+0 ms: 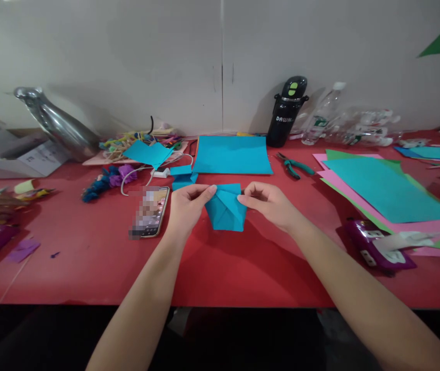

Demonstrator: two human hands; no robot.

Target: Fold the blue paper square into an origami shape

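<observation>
A small folded piece of blue paper [225, 214] is held up over the red table, with slanting creases and overlapping flaps on its face. My left hand [191, 206] pinches its upper left edge between thumb and fingers. At the upper right edge, the thumb and fingers of my right hand [266, 202] are closed on the same paper. Just behind my left hand lies another folded blue paper piece [184, 176], partly covered by that hand. Farther back is a stack of blue sheets [232, 154].
A phone [152, 212] lies left of my left arm. Green-handled pliers [295, 166], a black bottle [287, 113] and clear plastic bottles [326, 116] are at the back right. Coloured sheets [388, 188] and a purple power strip [378, 245] lie right. A metal flask [59, 123] leans at left.
</observation>
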